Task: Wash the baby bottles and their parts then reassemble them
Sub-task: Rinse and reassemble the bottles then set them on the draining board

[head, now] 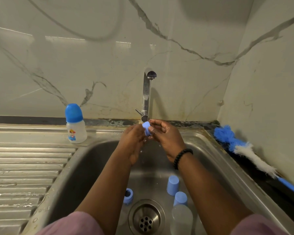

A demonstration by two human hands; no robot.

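Both my hands hold a small light-blue bottle ring (146,127) under the thin stream from the tap (147,94). My left hand (132,141) cups it from the left and my right hand (166,136) pinches it with thumb and fingers. Down in the sink (95,160) lie a blue ring (128,195), two blue caps (173,185) (180,199) and a clear bottle body (182,217) near the drain (146,217). An assembled bottle with a blue cap (75,123) stands upright on the sink's back ledge, to the left.
A ribbed steel draining board (22,172) stretches to the left of the basin. A blue-and-white bottle brush (244,150) lies on the dark strip at the right, against the marble wall. The tap's lever (138,111) sticks out to the left.
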